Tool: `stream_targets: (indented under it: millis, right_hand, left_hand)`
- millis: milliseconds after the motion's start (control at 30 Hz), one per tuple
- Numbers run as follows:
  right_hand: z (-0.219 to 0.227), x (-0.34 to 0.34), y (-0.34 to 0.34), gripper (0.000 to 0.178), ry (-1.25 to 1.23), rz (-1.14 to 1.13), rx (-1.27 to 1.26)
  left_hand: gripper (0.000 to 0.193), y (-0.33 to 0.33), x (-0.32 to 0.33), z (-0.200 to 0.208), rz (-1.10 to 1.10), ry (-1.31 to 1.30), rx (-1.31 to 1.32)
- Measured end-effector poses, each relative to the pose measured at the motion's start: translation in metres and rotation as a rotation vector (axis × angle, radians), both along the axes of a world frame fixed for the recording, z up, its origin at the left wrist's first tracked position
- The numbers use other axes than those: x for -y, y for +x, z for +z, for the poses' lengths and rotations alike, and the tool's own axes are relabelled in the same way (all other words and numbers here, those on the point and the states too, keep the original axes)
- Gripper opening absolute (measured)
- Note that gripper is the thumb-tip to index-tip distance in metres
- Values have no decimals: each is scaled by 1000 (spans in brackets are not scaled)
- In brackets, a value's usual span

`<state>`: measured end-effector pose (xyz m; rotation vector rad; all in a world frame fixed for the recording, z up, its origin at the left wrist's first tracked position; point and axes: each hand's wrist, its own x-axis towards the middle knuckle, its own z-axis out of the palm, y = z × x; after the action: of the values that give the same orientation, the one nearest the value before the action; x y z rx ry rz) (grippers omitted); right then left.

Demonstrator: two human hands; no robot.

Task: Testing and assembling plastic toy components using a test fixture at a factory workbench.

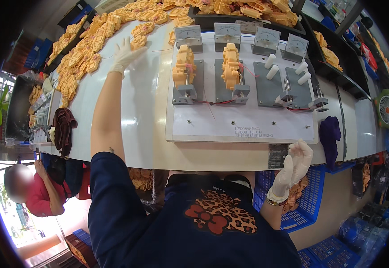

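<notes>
My left hand (126,54), in a white glove, reaches across the table with its fingers spread. Its fingertips are next to a yellow-orange plastic gearbox part (138,42) by the large pile; whether they touch it I cannot tell. My right hand (294,166), also gloved, hovers at the table's front edge, fingers loosely bent and apart, with nothing visible in it. Before me lies a white test board (248,127) with grey fixtures and panel meters. One gearbox (185,67) sits upright on the leftmost fixture, another gearbox (231,67) on the second. White pegs (270,66) stand on the right-hand fixtures.
A heap of gearbox parts (85,56) curves along the far left. Black trays (337,73) stand behind and right. A purple cloth (330,134) and a dark red cloth (64,129) lie on the table. Below right is a blue crate (308,210). A person in red (42,194) is at left.
</notes>
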<state>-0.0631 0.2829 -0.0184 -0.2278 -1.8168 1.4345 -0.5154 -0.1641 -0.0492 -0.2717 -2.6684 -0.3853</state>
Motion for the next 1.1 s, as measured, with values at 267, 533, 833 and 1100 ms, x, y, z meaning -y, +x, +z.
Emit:
stream_targets:
  millis: [267,533,833,1100]
  right_hand:
    - [5,-3,7,39,193,-36,38]
    - [8,-14,-5,38,204,85,31]
    - [36,-4,-88,49,167,101,104]
    - [32,-5,-84,49,414,14,13]
  left_hand:
    - [79,14,-9,19,15,-134,333]
    - [68,81,-21,52,-262,755,637]
    - [58,200,-234,208,-789,1262,955]
    - [25,127,-351,156,-1011,1169,1158]
